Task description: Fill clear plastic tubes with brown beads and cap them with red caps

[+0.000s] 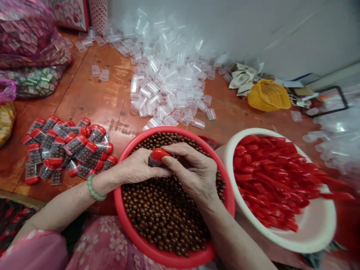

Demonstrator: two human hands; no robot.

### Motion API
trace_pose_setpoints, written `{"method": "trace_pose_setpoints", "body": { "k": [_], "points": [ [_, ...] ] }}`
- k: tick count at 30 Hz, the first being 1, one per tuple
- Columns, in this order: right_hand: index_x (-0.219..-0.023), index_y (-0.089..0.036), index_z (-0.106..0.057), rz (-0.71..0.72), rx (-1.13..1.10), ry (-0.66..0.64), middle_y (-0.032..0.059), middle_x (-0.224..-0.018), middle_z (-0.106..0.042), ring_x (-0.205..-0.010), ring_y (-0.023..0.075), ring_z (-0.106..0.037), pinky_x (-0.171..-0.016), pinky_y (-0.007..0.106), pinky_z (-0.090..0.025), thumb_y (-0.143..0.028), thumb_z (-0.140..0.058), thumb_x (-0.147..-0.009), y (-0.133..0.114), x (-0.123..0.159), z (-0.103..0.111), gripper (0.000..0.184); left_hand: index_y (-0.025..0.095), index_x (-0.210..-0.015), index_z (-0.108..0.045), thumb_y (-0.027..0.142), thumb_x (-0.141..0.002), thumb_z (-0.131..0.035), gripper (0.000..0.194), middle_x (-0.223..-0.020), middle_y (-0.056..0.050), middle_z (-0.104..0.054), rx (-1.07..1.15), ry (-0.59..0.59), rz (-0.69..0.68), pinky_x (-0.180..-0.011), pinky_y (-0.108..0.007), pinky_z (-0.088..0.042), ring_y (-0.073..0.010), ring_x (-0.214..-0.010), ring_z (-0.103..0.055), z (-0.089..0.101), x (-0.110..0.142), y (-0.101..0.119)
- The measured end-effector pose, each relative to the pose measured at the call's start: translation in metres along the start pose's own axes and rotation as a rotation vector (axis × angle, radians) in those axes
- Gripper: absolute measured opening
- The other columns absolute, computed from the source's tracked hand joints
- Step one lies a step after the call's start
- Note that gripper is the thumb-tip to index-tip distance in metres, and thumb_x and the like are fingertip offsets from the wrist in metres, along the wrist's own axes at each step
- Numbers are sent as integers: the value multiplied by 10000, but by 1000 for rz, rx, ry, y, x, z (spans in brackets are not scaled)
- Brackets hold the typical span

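Over a red basin of small brown balls, both my hands meet at one small clear plastic container with a red cap. My left hand is wrapped round the container's body. The thumb and fingers of my right hand close on the red cap, which sits on the container's top. My fingers hide most of the container, so I cannot tell how full it is. To the left lies a pile of capped containers filled with dark balls.
Clear empty containers are heaped beyond the basin. On the right, a white tub holds loose red caps. A yellow basket stands behind it. Filled plastic bags rest at the far left on the wooden surface.
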State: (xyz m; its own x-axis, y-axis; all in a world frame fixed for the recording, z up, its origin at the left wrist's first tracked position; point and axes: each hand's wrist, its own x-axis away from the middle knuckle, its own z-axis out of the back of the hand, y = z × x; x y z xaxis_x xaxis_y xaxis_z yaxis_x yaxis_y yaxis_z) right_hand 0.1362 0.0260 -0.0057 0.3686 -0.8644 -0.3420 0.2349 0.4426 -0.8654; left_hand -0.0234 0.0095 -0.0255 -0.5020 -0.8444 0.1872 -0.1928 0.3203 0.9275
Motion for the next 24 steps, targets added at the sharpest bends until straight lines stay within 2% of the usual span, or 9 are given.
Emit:
{"method": "trace_pose_setpoints", "body": {
  "k": [4,9,11,14,17,21,24],
  "points": [
    [-907,-258,-698,109,35,9,7,-858,-719,-800,168,-671,-730,324,-563,-116,-696,-804,3,1,1,175,142,-692,-573,317,-693,-721,229,-599,50,-474,31,10,78,-590,-237,-361,-81,-581,-431,0,2,0],
    [-955,-242,-653,200,166,-132,41,-872,-712,-802,196,-676,-716,359,-566,-186,-642,-858,-3,-4,7,112,146,-644,-545,350,-699,-730,281,-545,62,-449,42,-6,87,-528,-226,-323,-68,-520,-395,1,3,2],
    [-1050,-237,-627,254,268,-179,75,-964,-710,-881,231,-678,-761,392,-569,-276,-681,-842,-7,-4,9,218,132,-696,-609,302,-700,-739,215,-619,39,-541,81,2,54,-604,-230,-397,-83,-591,-474,1,2,3],
    [-1190,-184,-572,302,480,-197,145,-1063,-683,-974,290,-655,-834,452,-560,-448,-734,-780,-12,0,6,514,124,-826,-695,214,-702,-726,156,-812,-3,-659,123,2,21,-785,-273,-462,-130,-786,-575,2,-1,3],
    [-1232,-135,-541,360,597,-198,173,-1053,-669,-954,295,-643,-826,457,-560,-485,-728,-774,-13,4,2,606,112,-819,-707,203,-691,-736,159,-808,-10,-669,109,-17,36,-812,-294,-470,-143,-800,-581,2,-4,-2],
    [-1228,-156,-571,345,582,-210,153,-1037,-669,-931,285,-637,-804,452,-561,-455,-737,-773,-14,2,2,569,111,-830,-702,222,-707,-730,168,-797,-11,-664,134,-29,23,-836,-299,-469,-145,-817,-583,1,-4,-5],
    [-1161,-226,-649,217,386,-239,91,-978,-693,-889,245,-656,-776,413,-568,-351,-701,-829,-14,-3,7,359,125,-808,-697,252,-717,-733,160,-769,-6,-655,87,-42,41,-805,-285,-478,-148,-805,-586,1,-2,-4]
  ]
}}
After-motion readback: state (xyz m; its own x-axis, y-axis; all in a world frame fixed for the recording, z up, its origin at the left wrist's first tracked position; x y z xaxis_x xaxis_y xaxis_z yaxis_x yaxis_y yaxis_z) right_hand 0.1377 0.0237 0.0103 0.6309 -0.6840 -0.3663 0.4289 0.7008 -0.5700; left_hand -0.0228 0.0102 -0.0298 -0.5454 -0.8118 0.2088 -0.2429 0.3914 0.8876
